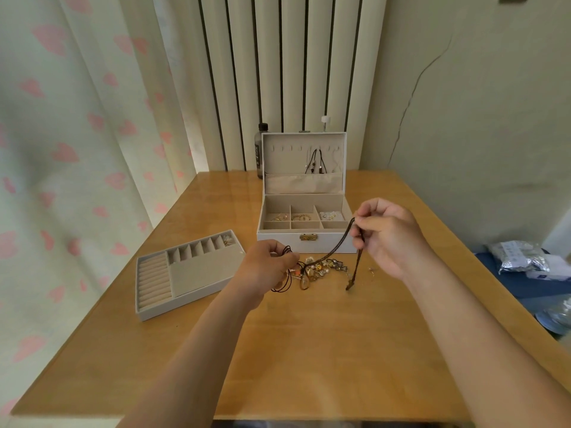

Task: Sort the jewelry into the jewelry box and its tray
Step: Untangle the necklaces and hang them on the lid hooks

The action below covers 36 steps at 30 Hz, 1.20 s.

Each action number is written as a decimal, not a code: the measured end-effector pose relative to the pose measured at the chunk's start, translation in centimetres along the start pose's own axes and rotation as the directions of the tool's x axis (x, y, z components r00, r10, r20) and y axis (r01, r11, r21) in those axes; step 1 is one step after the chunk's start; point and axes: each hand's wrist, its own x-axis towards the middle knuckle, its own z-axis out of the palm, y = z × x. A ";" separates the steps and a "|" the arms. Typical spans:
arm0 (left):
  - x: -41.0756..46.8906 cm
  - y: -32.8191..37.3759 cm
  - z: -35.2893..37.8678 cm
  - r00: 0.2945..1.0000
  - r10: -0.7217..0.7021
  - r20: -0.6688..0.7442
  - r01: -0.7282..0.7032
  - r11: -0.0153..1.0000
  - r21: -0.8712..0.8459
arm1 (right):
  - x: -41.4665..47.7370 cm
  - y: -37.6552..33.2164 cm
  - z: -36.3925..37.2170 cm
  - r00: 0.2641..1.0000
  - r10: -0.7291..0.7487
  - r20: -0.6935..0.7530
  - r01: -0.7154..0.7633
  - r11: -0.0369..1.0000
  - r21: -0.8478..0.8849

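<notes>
Two hands are busy at once: my right hand (390, 236) pinches a brown braided necklace (333, 254) between thumb and curled fingers, while my left hand (265, 267) curls round loops of thin dark cord (288, 251). Both strands run into the jewelry pile (321, 269), where I cannot make out how they tangle. The open jewelry box (278, 242) stands at the pile's 12 o'clock, its tray (200, 270) at 9 o'clock; the small pieces inside are too small to name.
</notes>
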 end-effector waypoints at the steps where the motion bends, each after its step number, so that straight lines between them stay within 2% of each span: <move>1: 0.1 0.2 -0.1 1.000 0.011 0.001 -0.011 1.000 -0.021 | 0.0 0.2 -0.2 1.000 0.008 -0.004 -0.009 0.994 -0.111; 5: 0.6 1.3 -0.6 0.998 0.058 -0.005 -0.058 0.996 -0.062 | 0.0 1.1 -1.0 0.997 -0.004 -0.072 -0.034 0.858 -0.512; 8: 0.9 1.7 -1.2 0.996 0.068 -0.053 -0.070 0.997 -0.035 | -0.2 1.3 -2.0 0.989 -0.056 -0.136 -0.053 0.728 -0.683; 11: 1.0 1.8 -1.9 0.994 0.068 -0.087 -0.072 0.997 -0.037 | -0.5 1.6 -3.3 0.986 -0.008 -0.169 -0.133 0.582 -0.802; 15: 0.9 2.3 -2.4 0.991 0.070 -0.113 -0.077 0.995 -0.058 | -0.5 2.6 -5.1 0.974 0.114 -0.193 -0.223 0.403 -0.887; 21: 0.4 3.8 -2.4 0.976 0.144 -0.164 -0.153 0.987 -0.040 | -1.4 3.5 -5.2 0.946 0.294 -0.135 -0.190 0.169 -0.967; 25: -0.7 4.7 -2.4 0.980 0.192 -0.054 -0.195 0.979 -0.055 | -1.7 3.5 -4.8 0.927 0.362 -0.095 -0.147 0.118 -0.982; 28: -1.5 5.1 -2.1 0.978 0.208 0.001 -0.207 0.977 -0.048 | -1.8 3.0 -3.9 0.931 0.364 -0.018 -0.059 0.101 -0.993; 31: -2.1 5.7 -1.8 0.975 0.215 0.054 -0.212 0.975 -0.063 | -2.5 1.6 -2.5 0.938 0.346 0.032 0.023 0.030 -0.999; 32: -2.3 5.9 -1.7 0.973 0.218 0.074 -0.214 0.975 -0.066 | -2.7 1.0 -2.0 0.949 0.311 0.058 0.054 0.022 -0.998; 33: -2.4 6.2 -1.5 0.970 0.223 0.097 -0.217 0.974 -0.068 | -2.9 0.5 -1.5 0.962 0.258 0.094 0.081 0.060 -0.995; 34: -2.5 6.4 -1.3 0.965 0.230 0.123 -0.223 0.972 -0.068 | -2.9 -0.1 -0.9 0.971 0.197 0.132 0.100 0.164 -0.981; 36: -2.8 7.0 -0.8 0.955 0.244 0.171 -0.237 0.970 -0.062 | -3.4 -1.2 0.6 0.968 0.138 0.208 0.098 0.558 -0.824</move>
